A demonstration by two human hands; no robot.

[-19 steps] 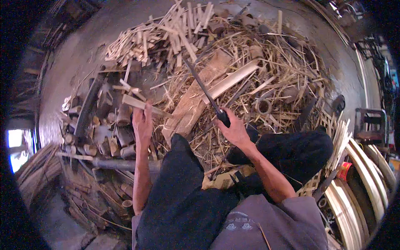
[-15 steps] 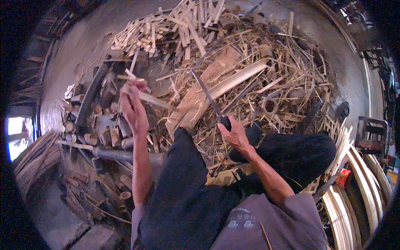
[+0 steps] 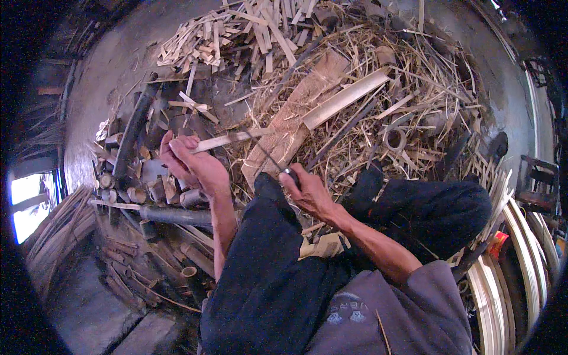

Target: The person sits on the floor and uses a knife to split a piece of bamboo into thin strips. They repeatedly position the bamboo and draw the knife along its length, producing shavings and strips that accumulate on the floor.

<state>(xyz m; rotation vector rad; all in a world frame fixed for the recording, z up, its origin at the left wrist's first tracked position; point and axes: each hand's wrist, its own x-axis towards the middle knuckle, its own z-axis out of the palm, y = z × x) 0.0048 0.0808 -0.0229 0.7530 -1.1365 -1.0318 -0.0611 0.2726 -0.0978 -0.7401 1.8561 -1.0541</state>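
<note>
My left hand (image 3: 198, 163) grips a pale bamboo strip (image 3: 234, 139) by one end. The strip's other end reaches over a reddish-brown wooden block (image 3: 281, 127) in front of my knee. In my right hand (image 3: 310, 195) is a knife (image 3: 270, 158), its dark handle wrapped by the fingers. The narrow blade points up and left and meets or crosses the strip; whether it touches cannot be told. A wider split bamboo piece (image 3: 346, 99) leans beside the block.
Shavings and splinters (image 3: 435, 103) cover the floor around the block. Beyond it lies a pile of cut strips (image 3: 254, 26). Bamboo sections (image 3: 157, 189) are heaped at the left, past a dark pole (image 3: 177, 217). Long pale slats (image 3: 491, 296) stand at the right.
The knife has come left and nearer, from beside the block to the bamboo strip. My left hand has turned and lowered a little, and the strip now points over the block.
</note>
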